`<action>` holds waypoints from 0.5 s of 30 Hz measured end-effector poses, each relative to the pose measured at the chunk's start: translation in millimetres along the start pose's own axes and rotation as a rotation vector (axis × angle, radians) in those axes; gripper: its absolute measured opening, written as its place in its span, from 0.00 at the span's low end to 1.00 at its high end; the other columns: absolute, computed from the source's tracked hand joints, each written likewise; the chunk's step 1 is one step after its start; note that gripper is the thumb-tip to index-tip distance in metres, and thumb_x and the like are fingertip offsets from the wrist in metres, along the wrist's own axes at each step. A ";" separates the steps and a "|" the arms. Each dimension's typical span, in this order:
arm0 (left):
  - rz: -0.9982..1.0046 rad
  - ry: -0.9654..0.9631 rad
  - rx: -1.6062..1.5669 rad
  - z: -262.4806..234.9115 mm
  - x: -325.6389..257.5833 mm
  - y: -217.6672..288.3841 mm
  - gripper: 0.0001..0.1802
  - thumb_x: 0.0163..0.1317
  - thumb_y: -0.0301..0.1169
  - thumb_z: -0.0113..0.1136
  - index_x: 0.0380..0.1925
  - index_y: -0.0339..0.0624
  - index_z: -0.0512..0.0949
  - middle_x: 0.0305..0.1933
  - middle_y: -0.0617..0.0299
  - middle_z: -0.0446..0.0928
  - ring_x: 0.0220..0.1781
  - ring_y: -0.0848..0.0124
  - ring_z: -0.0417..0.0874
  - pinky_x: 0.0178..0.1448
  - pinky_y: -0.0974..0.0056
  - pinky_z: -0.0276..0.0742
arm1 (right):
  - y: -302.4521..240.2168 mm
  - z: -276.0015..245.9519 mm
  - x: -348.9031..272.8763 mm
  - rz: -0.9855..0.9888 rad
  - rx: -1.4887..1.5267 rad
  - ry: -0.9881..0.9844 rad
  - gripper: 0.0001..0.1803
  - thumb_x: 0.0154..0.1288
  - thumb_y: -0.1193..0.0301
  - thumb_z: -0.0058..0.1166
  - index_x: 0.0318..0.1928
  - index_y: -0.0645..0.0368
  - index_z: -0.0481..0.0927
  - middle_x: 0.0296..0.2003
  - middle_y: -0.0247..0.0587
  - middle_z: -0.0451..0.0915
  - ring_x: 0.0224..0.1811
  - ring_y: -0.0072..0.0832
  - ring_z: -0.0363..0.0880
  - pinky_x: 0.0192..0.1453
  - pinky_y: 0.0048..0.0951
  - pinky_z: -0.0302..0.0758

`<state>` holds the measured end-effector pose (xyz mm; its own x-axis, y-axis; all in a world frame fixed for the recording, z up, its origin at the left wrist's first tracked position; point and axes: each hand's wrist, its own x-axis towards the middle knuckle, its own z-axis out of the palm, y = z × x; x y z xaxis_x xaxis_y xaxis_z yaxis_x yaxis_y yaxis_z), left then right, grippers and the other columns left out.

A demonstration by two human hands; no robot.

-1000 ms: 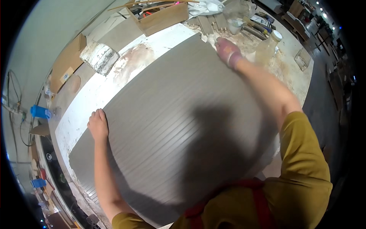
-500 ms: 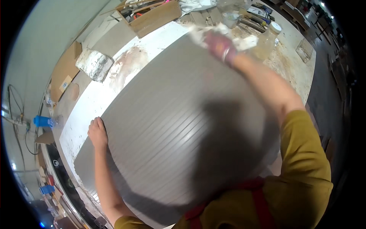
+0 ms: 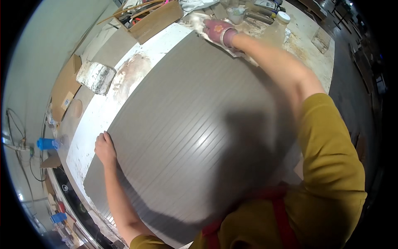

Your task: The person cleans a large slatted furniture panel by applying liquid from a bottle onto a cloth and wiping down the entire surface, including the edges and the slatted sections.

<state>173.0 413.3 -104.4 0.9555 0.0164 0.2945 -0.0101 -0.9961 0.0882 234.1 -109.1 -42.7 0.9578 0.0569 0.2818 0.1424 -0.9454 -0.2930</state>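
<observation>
A large grey panel (image 3: 174, 99) with fine parallel grooves lies across the white worktable (image 3: 97, 110). My left hand (image 3: 105, 149) is bare and curls around the panel's left edge, its fingertips partly hidden. At the far end my right hand (image 3: 217, 30), in a pinkish-purple glove, presses a crumpled white cloth (image 3: 245, 56) against the panel's far edge. Part of the cloth spreads past the fingers onto the table. Below my left forearm, another grey panel (image 3: 93, 183) shows under the first one. My shadow falls over the panel's right half.
A wooden box (image 3: 155, 25) of tools stands at the far left, near a whitish smeared block (image 3: 95, 77) and cardboard (image 3: 63, 91). Beyond my right forearm are a white-capped plastic bottle (image 3: 277, 30), a small cup (image 3: 236, 15) and a clear flat block (image 3: 321, 40).
My right hand has swept left along the panel's far edge with the cloth. My left hand keeps its place on the edge, while the whole view has shifted slightly.
</observation>
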 end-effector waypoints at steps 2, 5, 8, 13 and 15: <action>0.014 0.037 0.040 0.7 -4.5 -11.1 0.21 0.70 0.41 0.42 0.28 0.35 0.75 0.33 0.46 0.77 0.38 0.48 0.77 0.43 0.48 0.70 | -42.6 -25.1 -5.3 0.022 0.085 -0.117 0.16 0.67 0.63 0.46 0.48 0.59 0.75 0.37 0.51 0.80 0.40 0.47 0.81 0.48 0.43 0.76; -0.025 0.025 0.039 -4.7 -7.9 -8.3 0.22 0.70 0.41 0.42 0.28 0.34 0.75 0.33 0.46 0.77 0.38 0.47 0.77 0.43 0.48 0.70 | -65.5 18.6 -61.4 -0.494 0.023 0.195 0.26 0.62 0.53 0.55 0.54 0.57 0.71 0.50 0.47 0.76 0.50 0.43 0.78 0.53 0.40 0.76; -0.033 0.010 -0.017 -3.9 -6.5 -0.8 0.22 0.70 0.41 0.42 0.28 0.33 0.75 0.33 0.44 0.77 0.38 0.47 0.77 0.43 0.48 0.71 | -45.6 24.5 -63.8 -0.404 0.500 -0.193 0.25 0.66 0.54 0.46 0.54 0.59 0.74 0.51 0.48 0.77 0.52 0.40 0.77 0.56 0.39 0.72; -0.075 -0.058 0.025 -3.7 -4.1 -4.6 0.20 0.70 0.41 0.43 0.32 0.35 0.77 0.35 0.46 0.77 0.39 0.48 0.77 0.45 0.49 0.71 | -0.2 -35.9 -60.4 0.054 0.131 0.146 0.20 0.67 0.56 0.45 0.50 0.57 0.78 0.40 0.51 0.82 0.45 0.45 0.81 0.51 0.40 0.74; 0.090 0.143 0.086 -1.7 -4.0 -2.2 0.18 0.70 0.41 0.43 0.37 0.39 0.78 0.37 0.50 0.78 0.41 0.49 0.77 0.46 0.51 0.72 | -22.8 -61.5 -99.5 0.058 0.226 -0.114 0.20 0.67 0.56 0.46 0.52 0.53 0.77 0.49 0.52 0.79 0.42 0.42 0.82 0.49 0.37 0.76</action>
<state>168.7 415.5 -104.2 0.9000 -0.0671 0.4306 -0.0628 -0.9977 -0.0242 120.2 -112.9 -7.9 0.9861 0.0527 0.1575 0.1264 -0.8532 -0.5061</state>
